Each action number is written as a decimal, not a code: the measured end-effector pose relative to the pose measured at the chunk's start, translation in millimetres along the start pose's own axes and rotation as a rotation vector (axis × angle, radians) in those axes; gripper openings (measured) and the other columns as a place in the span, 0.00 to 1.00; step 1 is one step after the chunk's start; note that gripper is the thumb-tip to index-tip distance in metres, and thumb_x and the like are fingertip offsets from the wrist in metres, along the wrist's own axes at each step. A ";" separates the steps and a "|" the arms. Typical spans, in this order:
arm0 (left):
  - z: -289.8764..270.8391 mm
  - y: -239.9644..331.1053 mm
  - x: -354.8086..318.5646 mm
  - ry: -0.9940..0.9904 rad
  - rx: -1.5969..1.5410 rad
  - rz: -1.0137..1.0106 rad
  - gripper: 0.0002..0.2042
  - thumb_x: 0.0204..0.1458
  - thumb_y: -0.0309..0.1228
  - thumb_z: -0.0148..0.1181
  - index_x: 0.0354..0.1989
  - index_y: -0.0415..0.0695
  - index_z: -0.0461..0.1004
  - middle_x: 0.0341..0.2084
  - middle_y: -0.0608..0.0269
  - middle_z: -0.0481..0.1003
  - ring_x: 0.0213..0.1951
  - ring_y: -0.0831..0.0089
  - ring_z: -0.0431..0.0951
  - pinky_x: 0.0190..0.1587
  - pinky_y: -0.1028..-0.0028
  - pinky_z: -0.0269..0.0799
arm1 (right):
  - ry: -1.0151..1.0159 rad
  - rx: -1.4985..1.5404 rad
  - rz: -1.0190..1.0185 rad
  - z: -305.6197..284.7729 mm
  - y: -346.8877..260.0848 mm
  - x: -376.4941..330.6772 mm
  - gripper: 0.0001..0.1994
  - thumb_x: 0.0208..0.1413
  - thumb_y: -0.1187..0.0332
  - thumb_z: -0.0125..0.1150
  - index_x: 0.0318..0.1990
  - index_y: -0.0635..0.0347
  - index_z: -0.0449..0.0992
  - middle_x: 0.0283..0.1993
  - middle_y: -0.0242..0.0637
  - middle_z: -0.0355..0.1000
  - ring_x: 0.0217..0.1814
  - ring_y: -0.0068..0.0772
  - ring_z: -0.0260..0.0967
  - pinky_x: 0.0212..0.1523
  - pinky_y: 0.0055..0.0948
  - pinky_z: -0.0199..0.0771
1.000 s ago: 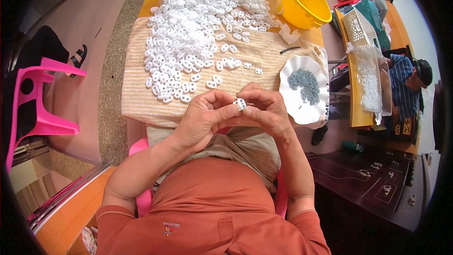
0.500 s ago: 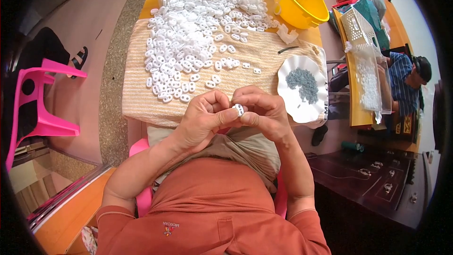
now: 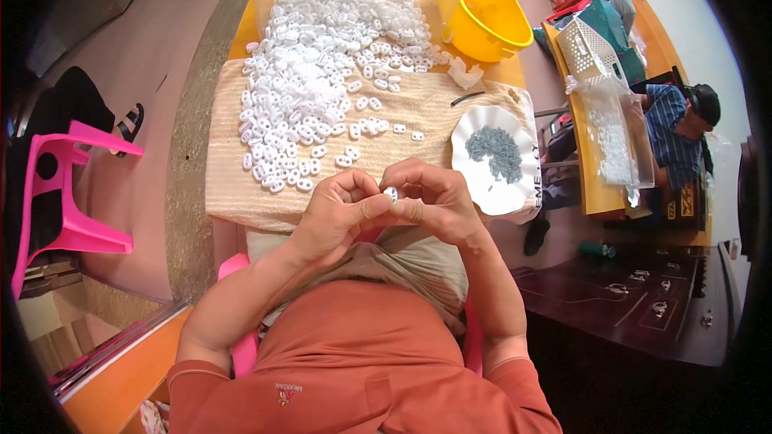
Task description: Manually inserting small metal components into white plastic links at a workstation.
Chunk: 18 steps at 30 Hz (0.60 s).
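Observation:
Between the fingertips of both hands sits one small white plastic two-hole piece (image 3: 391, 192), held just past the table's near edge above my lap. My left hand (image 3: 341, 213) pinches it from the left with thumb and fingers. From the other side, my right hand (image 3: 438, 202) grips it with the thumb and curled fingers, which cover much of it. Many matching white pieces (image 3: 293, 84) lie heaped on the striped cloth (image 3: 418, 177) ahead. A white wavy-edged plate (image 3: 474, 190) to the right carries a pile of tiny grey-blue bits (image 3: 494, 154).
A yellow tub (image 3: 489, 20) stands at the far right of the table, by a clear plastic sheet. Near it are a crumpled tissue (image 3: 465, 74) and a thin black strip (image 3: 468, 98). A pink stool (image 3: 80, 229) is at left; a co-worker (image 3: 679, 128) sits at right.
The view has shifted a little, so the table sits lower and further left. Both hands keep hold of the white piece, which now shows less between the fingers.

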<state>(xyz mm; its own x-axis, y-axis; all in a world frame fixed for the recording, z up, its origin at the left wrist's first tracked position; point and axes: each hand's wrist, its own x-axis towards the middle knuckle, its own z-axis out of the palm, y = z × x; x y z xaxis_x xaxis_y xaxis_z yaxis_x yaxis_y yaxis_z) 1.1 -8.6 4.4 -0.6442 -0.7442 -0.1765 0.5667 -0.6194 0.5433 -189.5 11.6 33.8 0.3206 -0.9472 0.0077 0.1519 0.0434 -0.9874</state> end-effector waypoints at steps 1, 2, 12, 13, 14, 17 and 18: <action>-0.8 -0.8 -0.7 0.016 0.014 -0.007 0.04 0.54 0.21 0.59 0.34 0.38 0.70 0.33 0.61 0.75 0.36 0.74 0.78 0.44 0.71 0.80 | 0.002 -0.017 -0.003 -0.1 -0.8 -0.7 0.09 0.53 0.81 0.62 0.42 0.68 0.75 0.46 0.39 0.69 0.44 0.22 0.67 0.45 0.23 0.69; -1.6 -2.0 -1.0 0.008 0.014 -0.002 0.04 0.54 0.21 0.59 0.34 0.38 0.70 0.33 0.61 0.75 0.36 0.74 0.78 0.44 0.71 0.80 | 0.005 -0.034 -0.006 -0.8 -1.2 -1.0 0.08 0.53 0.81 0.61 0.41 0.68 0.75 0.45 0.38 0.70 0.43 0.22 0.67 0.45 0.23 0.70; 1.7 -3.6 -2.0 0.124 0.089 -0.055 0.05 0.56 0.27 0.59 0.34 0.39 0.72 0.37 0.55 0.77 0.34 0.75 0.78 0.40 0.74 0.80 | 0.235 -0.469 0.037 -81.0 -44.9 16.4 0.09 0.51 0.81 0.62 0.41 0.70 0.77 0.36 0.33 0.75 0.37 0.22 0.73 0.39 0.21 0.75; 1.7 -3.6 -2.4 0.133 0.115 -0.054 0.04 0.56 0.26 0.59 0.33 0.39 0.72 0.37 0.54 0.77 0.34 0.75 0.78 0.40 0.75 0.80 | 0.284 -0.483 0.045 -96.7 -53.5 23.0 0.09 0.51 0.79 0.62 0.42 0.70 0.77 0.36 0.34 0.75 0.37 0.23 0.73 0.39 0.21 0.75; 1.5 -4.2 -2.5 0.128 0.117 -0.051 0.04 0.56 0.26 0.59 0.33 0.39 0.72 0.37 0.54 0.77 0.34 0.75 0.78 0.40 0.75 0.80 | 0.337 -0.496 0.052 -111.9 -63.1 29.4 0.10 0.52 0.78 0.63 0.42 0.70 0.77 0.36 0.35 0.75 0.37 0.23 0.73 0.39 0.22 0.75; 1.1 -5.6 -2.3 0.106 0.114 -0.054 0.04 0.56 0.26 0.59 0.33 0.38 0.72 0.38 0.54 0.77 0.34 0.75 0.78 0.40 0.75 0.80 | 0.522 -0.774 -0.027 -152.7 -97.2 59.5 0.14 0.52 0.72 0.64 0.46 0.71 0.76 0.38 0.38 0.76 0.37 0.25 0.73 0.40 0.23 0.75; 2.3 -5.2 -1.9 0.116 0.110 -0.064 0.04 0.56 0.26 0.59 0.33 0.38 0.72 0.38 0.54 0.77 0.34 0.75 0.78 0.40 0.75 0.80 | 0.606 -0.943 -0.086 -161.1 -106.4 70.2 0.16 0.53 0.71 0.64 0.47 0.71 0.76 0.39 0.39 0.76 0.38 0.26 0.74 0.40 0.24 0.75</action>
<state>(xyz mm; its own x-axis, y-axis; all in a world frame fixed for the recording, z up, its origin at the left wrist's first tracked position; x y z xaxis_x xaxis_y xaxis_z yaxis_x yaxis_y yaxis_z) -1.7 -3.3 3.8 -0.6100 -0.7320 -0.3034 0.4627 -0.6399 0.6136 -333.9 -110.7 114.0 -0.2034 -0.9447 0.2572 -0.6990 -0.0438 -0.7138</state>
